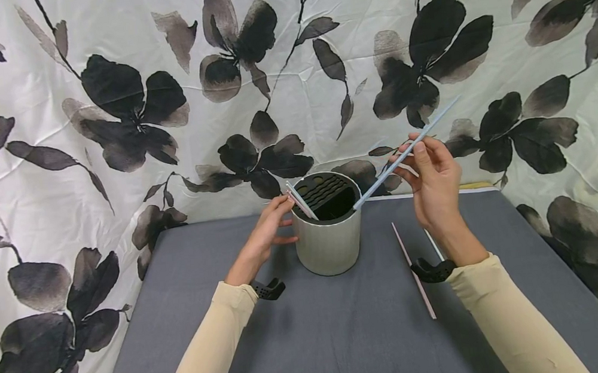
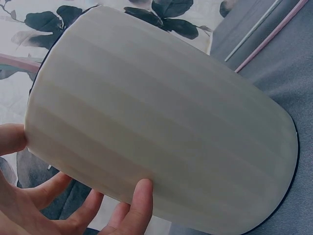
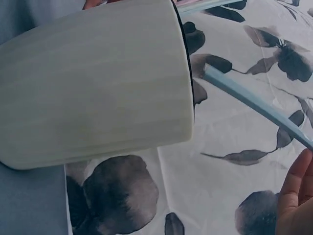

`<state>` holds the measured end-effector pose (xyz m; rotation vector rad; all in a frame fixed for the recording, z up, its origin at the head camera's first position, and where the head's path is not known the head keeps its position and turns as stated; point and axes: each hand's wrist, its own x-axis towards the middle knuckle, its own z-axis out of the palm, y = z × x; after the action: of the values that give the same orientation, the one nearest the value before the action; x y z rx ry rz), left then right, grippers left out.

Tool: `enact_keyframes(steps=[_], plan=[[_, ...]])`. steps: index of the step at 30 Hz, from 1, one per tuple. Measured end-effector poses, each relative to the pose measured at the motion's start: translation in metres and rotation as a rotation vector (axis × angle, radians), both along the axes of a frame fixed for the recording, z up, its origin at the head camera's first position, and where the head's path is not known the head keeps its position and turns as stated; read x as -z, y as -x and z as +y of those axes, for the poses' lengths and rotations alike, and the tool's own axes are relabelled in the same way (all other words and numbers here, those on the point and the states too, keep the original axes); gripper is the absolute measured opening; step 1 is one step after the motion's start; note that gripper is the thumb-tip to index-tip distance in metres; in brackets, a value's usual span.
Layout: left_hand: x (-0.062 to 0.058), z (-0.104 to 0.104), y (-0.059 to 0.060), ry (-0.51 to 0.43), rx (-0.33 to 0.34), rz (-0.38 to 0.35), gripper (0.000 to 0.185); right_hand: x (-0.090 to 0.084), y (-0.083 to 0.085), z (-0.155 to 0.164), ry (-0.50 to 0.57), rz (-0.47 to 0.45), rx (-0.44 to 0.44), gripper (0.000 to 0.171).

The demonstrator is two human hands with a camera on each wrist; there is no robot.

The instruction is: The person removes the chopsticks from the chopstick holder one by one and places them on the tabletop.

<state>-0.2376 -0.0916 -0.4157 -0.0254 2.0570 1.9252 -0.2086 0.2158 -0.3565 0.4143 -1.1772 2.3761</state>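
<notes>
A round, cream-coloured holder (image 1: 329,246) with a black slotted insert (image 1: 326,191) stands upright on the table. My left hand (image 1: 269,228) touches its left side near the rim; the left wrist view shows fingertips (image 2: 143,188) against the ribbed wall. Beside these fingers, pale pink and light-blue straws (image 1: 303,203) lean out of the holder's opening. Right of the holder, my right hand (image 1: 433,176) pinches a long light-blue straw (image 1: 384,175), tilted up to the right. In the head view its lower end meets the rim; the right wrist view shows that end (image 3: 210,72) apart from the wall.
A pink straw (image 1: 414,271) and a white straw (image 1: 434,245) lie on the grey tabletop (image 1: 335,339), near the right wrist. A white cloth with dark flowers (image 1: 324,4) hangs behind the table. Something yellow (image 1: 477,185) shows at the table's back edge.
</notes>
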Motion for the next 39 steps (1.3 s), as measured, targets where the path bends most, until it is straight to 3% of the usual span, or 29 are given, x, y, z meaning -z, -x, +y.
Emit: enact_keyframes(steps=[6,13,27,33,39], plan=[[0.000,-0.001,0.001,-0.001,0.000,-0.004,0.055,0.014,0.001,0.008,-0.050,-0.123,0.017,0.036],[0.003,-0.001,0.002,-0.006,0.008,-0.003,0.056,0.046,-0.003,0.027,-0.113,-0.217,0.007,0.037],[0.001,-0.003,-0.001,-0.002,0.009,0.003,0.059,0.110,-0.032,0.103,-0.251,-0.391,0.035,0.028],[0.000,-0.002,-0.003,-0.007,0.010,0.004,0.058,0.126,-0.043,0.134,-0.452,-0.531,0.089,0.022],[0.000,-0.003,-0.006,-0.007,0.006,0.011,0.058,0.141,-0.052,0.156,-0.879,-0.668,0.118,0.023]])
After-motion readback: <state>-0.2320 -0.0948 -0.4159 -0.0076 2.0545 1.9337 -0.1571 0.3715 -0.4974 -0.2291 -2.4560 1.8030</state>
